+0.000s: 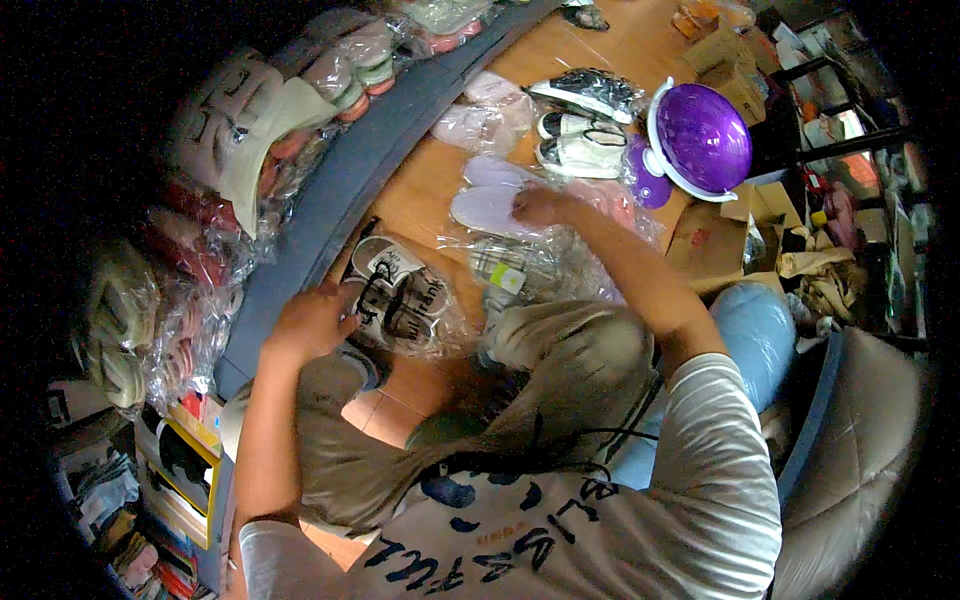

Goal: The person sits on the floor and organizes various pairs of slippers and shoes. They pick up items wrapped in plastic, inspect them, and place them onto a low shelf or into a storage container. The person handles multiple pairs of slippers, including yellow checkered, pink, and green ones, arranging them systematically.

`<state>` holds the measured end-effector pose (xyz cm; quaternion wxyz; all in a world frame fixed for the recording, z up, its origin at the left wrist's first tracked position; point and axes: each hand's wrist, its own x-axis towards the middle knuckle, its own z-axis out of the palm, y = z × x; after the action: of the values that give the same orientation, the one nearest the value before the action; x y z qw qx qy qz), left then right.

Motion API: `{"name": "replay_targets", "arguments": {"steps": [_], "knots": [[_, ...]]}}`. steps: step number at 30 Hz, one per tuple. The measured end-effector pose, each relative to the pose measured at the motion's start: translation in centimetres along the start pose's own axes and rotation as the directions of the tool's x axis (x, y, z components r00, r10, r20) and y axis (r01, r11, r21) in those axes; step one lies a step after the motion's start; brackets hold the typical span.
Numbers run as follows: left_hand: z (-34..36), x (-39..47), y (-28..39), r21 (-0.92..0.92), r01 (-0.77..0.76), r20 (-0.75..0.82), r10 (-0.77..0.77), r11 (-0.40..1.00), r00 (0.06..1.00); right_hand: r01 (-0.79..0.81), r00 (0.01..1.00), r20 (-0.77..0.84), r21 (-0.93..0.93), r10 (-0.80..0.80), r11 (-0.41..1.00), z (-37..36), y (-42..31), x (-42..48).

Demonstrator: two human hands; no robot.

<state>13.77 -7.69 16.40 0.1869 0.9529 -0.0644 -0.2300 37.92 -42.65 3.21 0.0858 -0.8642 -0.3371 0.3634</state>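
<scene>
On the wooden floor before me lies a clear plastic bag of shoes [401, 300] with black lettering. At its left edge, my left hand [311, 322] has its thumb and fingers bent around the plastic. My right hand [540, 207] reaches farther out, its curled fingers on a pair of pale lilac slippers [484, 210]. Just below these, a bagged checked pair of footwear [491, 262] carries a green and white label. Pink footwear in plastic [604, 199] lies to the right of my right hand, partly hidden by my forearm.
Bagged white shoes [585, 154] and dark shoes [589, 94] lie beyond the slippers. A purple round-topped stool [705, 142] and an open cardboard box [720, 240] stand at right. Along the left, a long grey ledge [375, 157] borders rows of wrapped slippers [202, 247].
</scene>
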Motion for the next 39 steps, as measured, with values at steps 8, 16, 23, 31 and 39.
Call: {"name": "replay_targets", "arguments": {"steps": [8,16,23,31,39], "knots": [[1.0,-0.3,-2.1,-0.04,0.04,0.016,-0.039,0.998,0.999,-0.642,0.754,0.314,0.535,0.577,0.549,3.9,11.0,-0.2],[0.6,-0.1,-2.6,0.01,0.034,0.013,-0.034,0.999,0.999,-0.458,0.707,0.368,0.889,0.604,-0.006,7.5,7.9,3.6],[1.3,0.5,-2.9,-0.037,0.005,-0.025,-0.005,0.999,1.0,-0.248,0.784,0.314,0.949,0.536,-0.194,13.0,15.7,4.7],[0.3,-0.8,-2.6,-0.036,0.083,0.038,-0.082,0.996,0.996,-0.185,0.765,0.198,0.979,0.613,-0.085,8.6,9.0,5.5],[0.9,-0.7,-1.8,0.008,-0.009,-0.102,0.01,1.0,0.995,-0.089,0.786,0.021,0.993,0.617,0.08,-1.8,1.1,-1.7]]}}
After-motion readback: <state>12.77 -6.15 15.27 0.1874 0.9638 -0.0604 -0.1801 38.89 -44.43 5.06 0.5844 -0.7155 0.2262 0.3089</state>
